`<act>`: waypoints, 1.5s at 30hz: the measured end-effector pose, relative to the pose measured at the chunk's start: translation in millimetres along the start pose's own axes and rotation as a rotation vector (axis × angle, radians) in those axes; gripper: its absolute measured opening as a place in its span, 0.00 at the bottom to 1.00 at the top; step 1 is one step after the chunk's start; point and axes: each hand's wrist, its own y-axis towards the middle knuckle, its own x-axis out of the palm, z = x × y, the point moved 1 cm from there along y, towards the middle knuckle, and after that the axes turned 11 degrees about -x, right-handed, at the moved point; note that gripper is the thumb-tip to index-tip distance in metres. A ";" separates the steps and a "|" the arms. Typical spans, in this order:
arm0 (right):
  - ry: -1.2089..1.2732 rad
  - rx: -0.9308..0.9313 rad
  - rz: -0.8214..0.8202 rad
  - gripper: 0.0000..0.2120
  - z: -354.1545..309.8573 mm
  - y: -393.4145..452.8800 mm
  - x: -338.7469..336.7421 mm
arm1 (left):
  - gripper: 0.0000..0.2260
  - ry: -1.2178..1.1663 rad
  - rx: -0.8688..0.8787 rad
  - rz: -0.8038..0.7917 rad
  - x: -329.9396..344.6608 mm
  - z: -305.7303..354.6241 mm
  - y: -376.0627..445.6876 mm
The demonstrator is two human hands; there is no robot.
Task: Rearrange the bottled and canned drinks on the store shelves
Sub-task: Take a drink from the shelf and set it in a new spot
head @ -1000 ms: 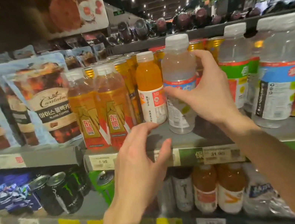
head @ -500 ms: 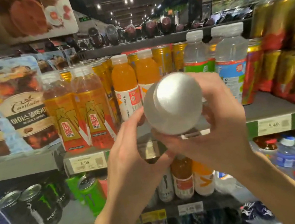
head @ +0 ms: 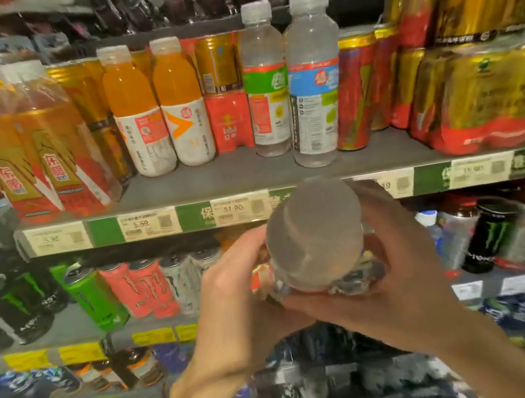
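Bottle [head: 315,242] is clamped in both hands' fingers, left hand [head: 235,293] and right hand [head: 401,266], below the shelf [head: 216,178]. Rush it back and you'll topple neighbours.

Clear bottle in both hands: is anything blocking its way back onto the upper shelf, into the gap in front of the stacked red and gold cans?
Nothing visible. The clear bottle, held by the left hand and right hand, sits below the upper shelf. The bare strip between the orange bottles and green-label bottle is open.
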 end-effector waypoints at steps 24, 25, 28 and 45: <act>0.204 0.399 -0.251 0.38 73.0 -105.8 -130.9 | 0.30 -0.120 -0.420 -0.278 171.7 24.3 -49.3; 0.204 0.407 -0.251 0.38 74.8 -107.9 -132.1 | 0.31 -0.129 -0.418 -0.289 175.4 22.3 -49.0; 0.201 0.413 -0.223 0.38 80.0 -114.5 -135.9 | 0.31 -0.129 -0.406 -0.311 186.1 18.8 -47.8; 0.265 0.518 -0.097 0.34 161.3 -154.3 -215.7 | 0.16 0.189 -0.421 -0.195 272.7 10.1 -27.5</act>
